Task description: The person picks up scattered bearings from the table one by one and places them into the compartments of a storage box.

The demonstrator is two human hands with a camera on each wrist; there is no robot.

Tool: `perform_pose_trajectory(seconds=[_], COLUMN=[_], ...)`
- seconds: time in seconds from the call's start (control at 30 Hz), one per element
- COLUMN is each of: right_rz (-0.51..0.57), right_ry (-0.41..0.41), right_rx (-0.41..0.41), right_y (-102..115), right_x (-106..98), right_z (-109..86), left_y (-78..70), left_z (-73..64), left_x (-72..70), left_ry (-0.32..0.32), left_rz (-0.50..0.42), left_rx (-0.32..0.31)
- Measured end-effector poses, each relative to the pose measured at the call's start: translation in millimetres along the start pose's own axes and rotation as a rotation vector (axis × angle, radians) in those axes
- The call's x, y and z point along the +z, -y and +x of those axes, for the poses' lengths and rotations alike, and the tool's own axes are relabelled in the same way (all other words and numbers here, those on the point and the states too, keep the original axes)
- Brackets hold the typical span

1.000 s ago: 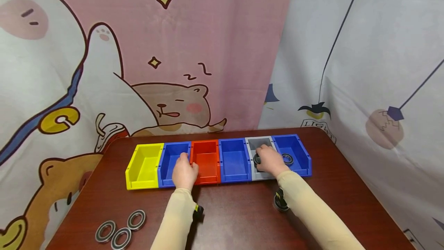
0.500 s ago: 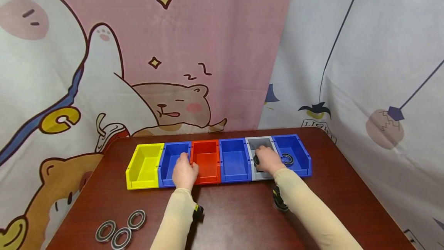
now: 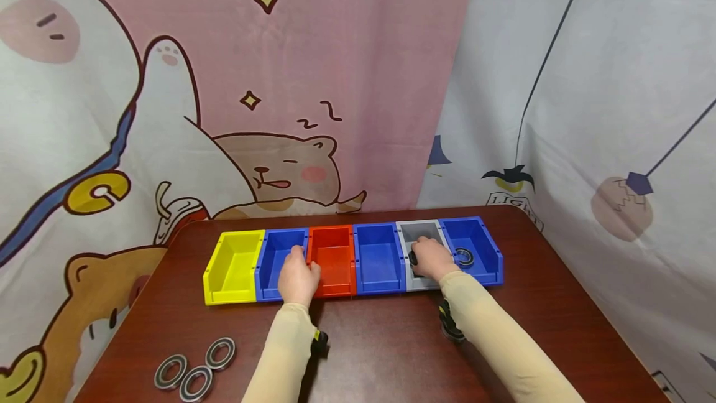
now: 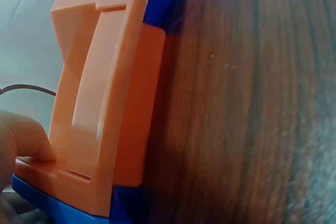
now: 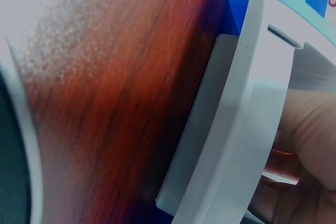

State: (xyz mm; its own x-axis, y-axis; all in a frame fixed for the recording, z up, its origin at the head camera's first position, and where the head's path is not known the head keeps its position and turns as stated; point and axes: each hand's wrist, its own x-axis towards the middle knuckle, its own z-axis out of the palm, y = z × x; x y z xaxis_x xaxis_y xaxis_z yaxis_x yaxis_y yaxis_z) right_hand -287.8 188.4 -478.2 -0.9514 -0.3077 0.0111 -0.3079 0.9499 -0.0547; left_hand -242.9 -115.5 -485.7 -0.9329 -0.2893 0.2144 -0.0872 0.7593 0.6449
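Observation:
My left hand [image 3: 298, 275] grips the wall between the red bin [image 3: 334, 291] and the blue bin [image 3: 274, 266] to its left. In the left wrist view the thumb [image 4: 31, 137] lies inside the red bin, with fingers on the wall's other side. My right hand [image 3: 433, 259] reaches into the grey bin [image 3: 421, 227] and holds a ball bearing [image 3: 413, 257], mostly hidden by the fingers. Between those fingers a bright metal edge [image 5: 281, 177] shows in the right wrist view. Another bearing [image 3: 464, 257] lies in the rightmost blue bin [image 3: 492, 269].
The bins form one row, with a yellow bin [image 3: 232, 296] at the left end and a blue bin [image 3: 379, 285] between red and grey. Three bearings [image 3: 220, 353] lie at the table's front left. One more bearing [image 3: 454, 333] is partly covered by my right wrist.
My right hand has shifted slightly left inside the grey bin, and less of the bearing by its fingers shows. My left hand has stayed in place.

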Motion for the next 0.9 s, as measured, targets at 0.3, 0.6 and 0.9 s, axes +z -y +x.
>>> perform_pose_trajectory(seconds=[0.3, 0.6, 0.9], right_rz=[0.072, 0.223, 0.325], right_ry=[-0.024, -0.085, -0.183], right_rx=[-0.039, -0.079, -0.091], right_y=[2, -9, -20], right_x=[-11, -35, -45], right_z=[-8.6, -27.5, -54.1], left_y=[-0.2, 0.3, 0.1], left_z=[0.8, 0.5, -0.4], left_x=[0.2, 1.1, 1.4], left_ry=[-0.003, 0.010, 0.006], left_rz=[-0.004, 0.008, 0.007], left_rx=[0.004, -0.010, -0.006])
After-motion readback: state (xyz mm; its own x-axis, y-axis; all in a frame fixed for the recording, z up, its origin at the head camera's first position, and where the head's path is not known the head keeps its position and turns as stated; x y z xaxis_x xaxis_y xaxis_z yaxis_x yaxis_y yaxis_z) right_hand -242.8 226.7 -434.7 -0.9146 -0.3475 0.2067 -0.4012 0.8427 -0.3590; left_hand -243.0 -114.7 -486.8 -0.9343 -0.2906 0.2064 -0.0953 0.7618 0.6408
